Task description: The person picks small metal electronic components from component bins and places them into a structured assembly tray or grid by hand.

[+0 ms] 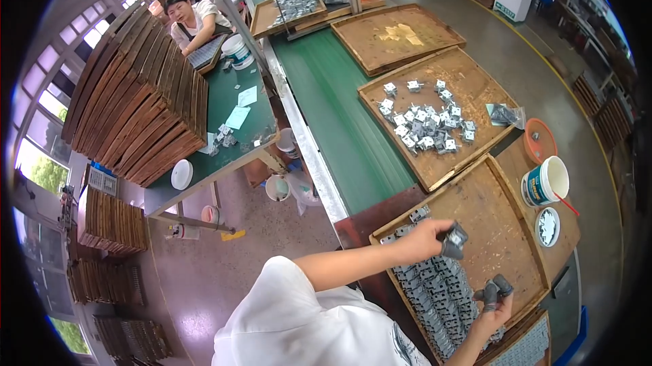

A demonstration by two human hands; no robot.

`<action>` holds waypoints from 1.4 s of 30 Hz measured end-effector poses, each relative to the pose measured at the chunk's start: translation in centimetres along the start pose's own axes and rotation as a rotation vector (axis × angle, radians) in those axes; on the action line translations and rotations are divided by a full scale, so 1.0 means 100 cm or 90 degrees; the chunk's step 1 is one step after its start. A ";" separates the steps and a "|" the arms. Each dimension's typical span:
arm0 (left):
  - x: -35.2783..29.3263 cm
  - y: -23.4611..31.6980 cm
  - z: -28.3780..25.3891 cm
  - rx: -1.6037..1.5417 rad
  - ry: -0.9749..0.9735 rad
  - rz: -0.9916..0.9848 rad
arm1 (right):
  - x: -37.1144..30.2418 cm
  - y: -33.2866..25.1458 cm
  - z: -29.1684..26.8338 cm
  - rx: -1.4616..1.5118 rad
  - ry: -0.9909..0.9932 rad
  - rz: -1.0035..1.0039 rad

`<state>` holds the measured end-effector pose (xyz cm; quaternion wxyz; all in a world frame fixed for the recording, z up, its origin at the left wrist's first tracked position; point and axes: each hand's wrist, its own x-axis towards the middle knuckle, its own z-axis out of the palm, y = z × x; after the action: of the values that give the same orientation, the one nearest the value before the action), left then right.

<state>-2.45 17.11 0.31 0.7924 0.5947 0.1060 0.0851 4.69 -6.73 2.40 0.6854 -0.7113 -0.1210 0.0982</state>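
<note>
My left hand [429, 242] reaches over the near wooden tray [543, 278], its fingers closed on a small metal part [458, 235], mostly hidden by dark grey fingertip coverings. Lower right, my right hand [497, 308] hovers over the same tray with its fingers curled together. Similar dark coverings are on its fingertips, and anything between them is too small to make out. Tight rows of grey metal parts [435, 291] fill the tray's left side, below my left forearm. Beyond, a second wooden tray [468, 70] carries a loose pile of silver metal parts [428, 125].
A white bucket [555, 176], a small tub of white pieces [547, 227] and an orange basin [541, 138] stand right of the trays. A green conveyor belt [333, 108] runs on the left. Across the aisle, a person [197, 23] sits by stacked wooden trays [136, 108].
</note>
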 end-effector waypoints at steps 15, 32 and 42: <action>-0.037 0.008 0.044 0.109 -0.198 0.048 | -0.042 -0.004 -0.010 -0.277 -0.114 -0.040; -0.044 -0.009 0.060 0.202 -0.296 0.142 | -0.056 -0.016 -0.015 -0.494 -0.101 -0.226; -0.052 -0.027 0.077 0.278 -0.227 0.188 | -0.059 -0.007 -0.017 -0.542 -0.092 -0.238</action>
<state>-5.37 7.87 0.18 0.6310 0.7654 -0.1064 0.0686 -0.42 -10.17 3.04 0.3286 -0.8864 -0.3240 -0.0358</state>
